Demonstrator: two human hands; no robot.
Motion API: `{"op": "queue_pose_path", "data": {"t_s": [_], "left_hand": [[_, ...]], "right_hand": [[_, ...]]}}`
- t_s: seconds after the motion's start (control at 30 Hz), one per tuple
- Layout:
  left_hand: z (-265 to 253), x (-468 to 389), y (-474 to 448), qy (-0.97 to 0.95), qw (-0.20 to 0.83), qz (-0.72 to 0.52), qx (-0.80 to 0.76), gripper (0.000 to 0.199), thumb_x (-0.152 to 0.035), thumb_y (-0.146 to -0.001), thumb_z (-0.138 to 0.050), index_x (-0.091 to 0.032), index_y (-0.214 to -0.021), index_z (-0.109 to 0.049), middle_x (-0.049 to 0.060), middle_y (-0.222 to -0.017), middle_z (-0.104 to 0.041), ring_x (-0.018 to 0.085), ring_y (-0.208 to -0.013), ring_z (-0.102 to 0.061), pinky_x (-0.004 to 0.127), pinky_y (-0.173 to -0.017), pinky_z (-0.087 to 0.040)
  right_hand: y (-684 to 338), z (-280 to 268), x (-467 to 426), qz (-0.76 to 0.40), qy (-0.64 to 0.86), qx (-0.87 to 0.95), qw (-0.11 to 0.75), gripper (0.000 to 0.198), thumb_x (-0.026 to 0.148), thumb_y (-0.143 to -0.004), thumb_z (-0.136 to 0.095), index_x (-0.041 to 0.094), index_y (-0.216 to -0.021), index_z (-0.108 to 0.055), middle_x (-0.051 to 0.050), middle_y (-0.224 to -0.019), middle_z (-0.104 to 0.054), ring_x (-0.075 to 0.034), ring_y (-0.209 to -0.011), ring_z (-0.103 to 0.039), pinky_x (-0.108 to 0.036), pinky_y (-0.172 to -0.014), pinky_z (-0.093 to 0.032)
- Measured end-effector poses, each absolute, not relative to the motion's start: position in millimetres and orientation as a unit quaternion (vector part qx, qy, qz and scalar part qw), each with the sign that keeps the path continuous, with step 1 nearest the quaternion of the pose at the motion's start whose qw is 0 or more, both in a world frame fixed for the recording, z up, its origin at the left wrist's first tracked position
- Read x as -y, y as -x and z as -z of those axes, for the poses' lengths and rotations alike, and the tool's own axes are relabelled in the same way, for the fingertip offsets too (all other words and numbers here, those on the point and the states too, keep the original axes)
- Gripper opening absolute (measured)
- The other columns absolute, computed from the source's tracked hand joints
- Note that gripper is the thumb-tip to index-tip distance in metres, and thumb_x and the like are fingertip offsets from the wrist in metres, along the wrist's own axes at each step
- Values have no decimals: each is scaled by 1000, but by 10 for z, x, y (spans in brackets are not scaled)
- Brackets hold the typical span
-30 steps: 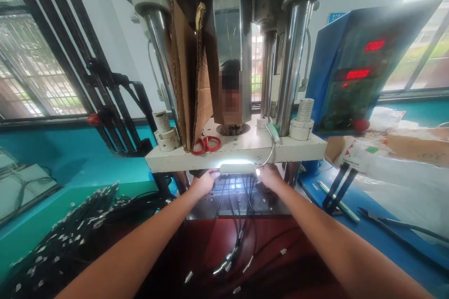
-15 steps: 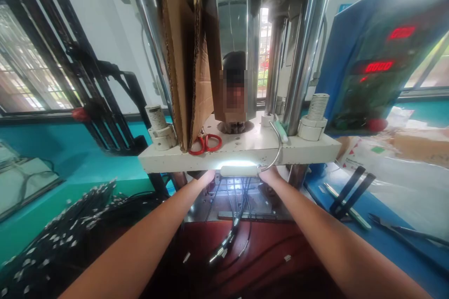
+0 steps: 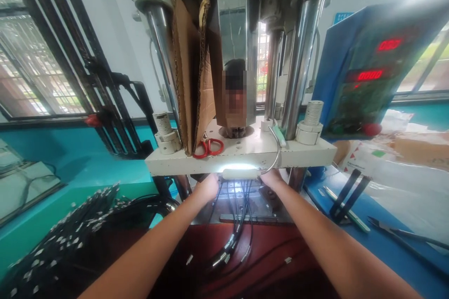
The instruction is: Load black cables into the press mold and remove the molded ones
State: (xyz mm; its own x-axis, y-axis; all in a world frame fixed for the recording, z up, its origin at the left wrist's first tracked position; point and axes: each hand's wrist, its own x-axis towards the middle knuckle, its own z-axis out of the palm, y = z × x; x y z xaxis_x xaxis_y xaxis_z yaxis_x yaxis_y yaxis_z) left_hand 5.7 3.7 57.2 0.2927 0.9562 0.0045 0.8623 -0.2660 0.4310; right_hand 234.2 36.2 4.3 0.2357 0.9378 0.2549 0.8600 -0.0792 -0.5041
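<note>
Both arms reach under the white press plate. My left hand is at the plate's lower edge, left of the glowing work lamp; its fingers are hidden. At the lamp's right end, my right hand also has its fingers out of sight beneath the plate. Between the hands, several thin black cables hang out of the press toward me, their metal ends over the dark red surface. Whether either hand grips a cable or part cannot be made out.
Red-handled scissors and cardboard are on the plate. Many black cables lie at left. Pliers and tweezers rest on the blue surface at right, below a control box with red digits.
My left hand has drawn slightly back toward me, so more of it shows. The right hand stays almost in place. The view has shifted a little, and the cable ends hang slightly differently.
</note>
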Motion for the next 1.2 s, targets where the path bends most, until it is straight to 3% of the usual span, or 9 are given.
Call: {"op": "queue_pose_path", "data": {"t_s": [0.07, 0.13, 0.3, 0.5, 0.7, 0.93, 1.2], "left_hand": [[-498, 312, 39, -782, 149, -159, -584, 39, -25, -94, -44, -13, -132, -43, 16, -133, -48, 26, -124, -46, 46, -105, -37], [-372, 732, 162, -797, 135, -171, -564, 44, -25, -94, -43, -18, -137, -37, 13, -143, -41, 23, -133, -37, 40, -111, -31], [29, 1533, 432, -849, -13, -195, -491, 36, -33, -92, -46, -30, -127, -48, 5, -125, -61, 27, -115, -55, 45, -101, -41], [311, 1611, 393, -857, -79, -129, -493, 31, -29, -89, -49, -23, -117, -59, 9, -109, -69, 31, -102, -60, 48, -91, -44], [242, 1551, 222, -850, -30, -105, -516, 32, -9, -85, -44, -20, -108, -63, 9, -99, -66, 28, -97, -56, 48, -93, -40], [227, 1501, 176, -854, 25, -112, -507, 32, -8, -87, -42, -20, -108, -61, 8, -102, -63, 27, -97, -54, 49, -94, -38], [291, 1487, 184, -857, 17, -123, -500, 30, -10, -86, -45, -19, -109, -61, 8, -100, -63, 26, -96, -52, 48, -95, -38]], "right_hand": [[-2330, -64, -265, -57, 736, 617, 273, 26, 33, -93, -56, 16, -112, -60, -8, -116, -61, -22, -102, -60, -44, -88, -49], [-2297, -80, -136, -42, 737, 623, 257, 25, 35, -91, -57, 16, -108, -63, -8, -114, -62, -24, -107, -57, -46, -93, -44], [-2143, -132, 113, -10, 733, 643, 222, 25, 37, -87, -57, 16, -93, -71, -12, -102, -68, -30, -113, -52, -44, -90, -42], [-2001, -130, 109, -5, 732, 657, 182, 30, 39, -91, -52, 15, -87, -69, -7, -84, -70, -23, -92, -62, -41, -87, -43], [-2033, -80, 59, -23, 734, 660, 155, 25, 37, -92, -55, 15, -90, -67, -5, -86, -69, -18, -82, -64, -37, -81, -48], [-2071, -40, 19, -4, 735, 665, 133, 24, 35, -92, -54, 15, -92, -67, -6, -91, -70, -20, -89, -63, -40, -85, -46], [-2045, -131, 97, 49, 694, 704, 143, 25, 22, -82, -51, 13, -90, -73, -15, -97, -71, -30, -100, -59, -37, -90, -36]]}}
